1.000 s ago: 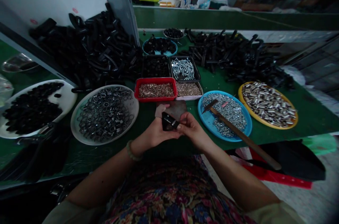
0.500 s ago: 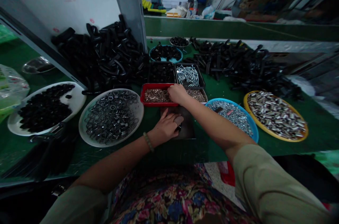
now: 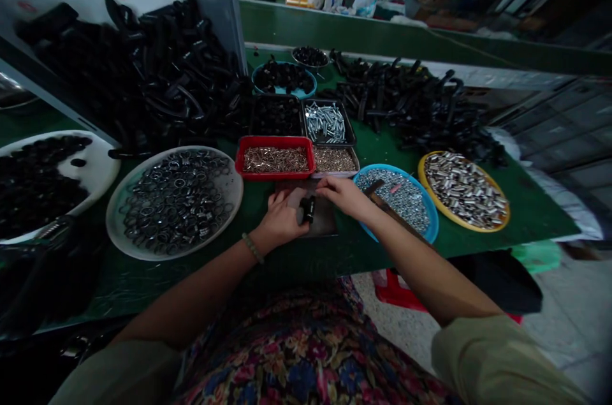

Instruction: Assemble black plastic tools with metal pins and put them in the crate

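My left hand [image 3: 280,219], with a beaded bracelet at the wrist, is closed round a small black part [image 3: 309,208] over a dark flat plate [image 3: 327,224]. The part's exact kind does not show. My right hand [image 3: 345,196] is pinched just to the right of it, fingertips near the part; anything between them is too small to make out. Just beyond the hands lie a red tray [image 3: 275,176] of thin copper-coloured pins and a pale tray [image 3: 357,164] of smaller copper-coloured pieces.
To the left stands a pale dish [image 3: 115,229] of metal rings. On the right are a blue dish [image 3: 434,217] of small silver pieces and a yellow dish [image 3: 482,226] of metal cylinders. A black tray holds screws [image 3: 326,123]. Black curved parts [image 3: 186,73] are heaped behind.
My right hand has come back from the copper-coloured pins toward my left hand, its fingertips pinched. My left hand stays over the plate, the black part now showing more. The view has shifted.
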Tool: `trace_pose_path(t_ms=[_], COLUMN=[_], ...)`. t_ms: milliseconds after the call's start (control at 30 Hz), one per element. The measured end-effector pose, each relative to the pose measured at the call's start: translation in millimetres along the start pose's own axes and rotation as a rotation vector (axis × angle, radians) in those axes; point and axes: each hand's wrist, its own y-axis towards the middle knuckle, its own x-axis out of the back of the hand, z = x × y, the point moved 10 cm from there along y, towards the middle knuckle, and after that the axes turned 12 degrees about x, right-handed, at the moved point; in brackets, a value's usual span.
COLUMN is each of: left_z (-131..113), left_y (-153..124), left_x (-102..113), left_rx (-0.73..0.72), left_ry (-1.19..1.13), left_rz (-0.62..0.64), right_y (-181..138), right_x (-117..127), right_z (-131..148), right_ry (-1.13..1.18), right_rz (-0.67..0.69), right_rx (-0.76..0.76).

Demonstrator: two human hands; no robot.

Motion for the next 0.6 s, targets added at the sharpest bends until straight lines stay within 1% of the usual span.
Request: trace_pose_path(t_ms=[67, 167, 233, 367, 433, 600], left_z=[-0.1, -0.9, -0.8, -1.7, -1.9, -3.9], left_y=[-0.3, -0.8, -0.6, -0.4, -0.4, -1.0], left_x=[0.1, 0.2, -0.1, -0.7, -0.4, 1.0], left_rx=[-0.002, -0.006, 0.002, 0.002, 0.002, -0.007], left_ry=[0.0, 0.0, 0.007, 0.019, 0.022, 0.031], left_rz=[-0.001, -0.001, 0.001, 0.004, -0.001, -0.016], right_y=[-9.1, -7.6, -3.8, -6.3, -11.2, -11.1], right_x=[-8.9, -21.1, -27.1, -38.9, -40.7, -42.8], right_z=[0.9, 8.3, 17.0, 36.0, 38.8, 44.7], right_ry=[-0.069, -0.231, -0.365, -0.576, -0.642, -0.74], right_rz=[0.054, 0.145, 0.183, 0.228, 0.244, 0.304], right_rx=[-0.031, -0.028, 0.032, 0.246, 0.288, 0.243])
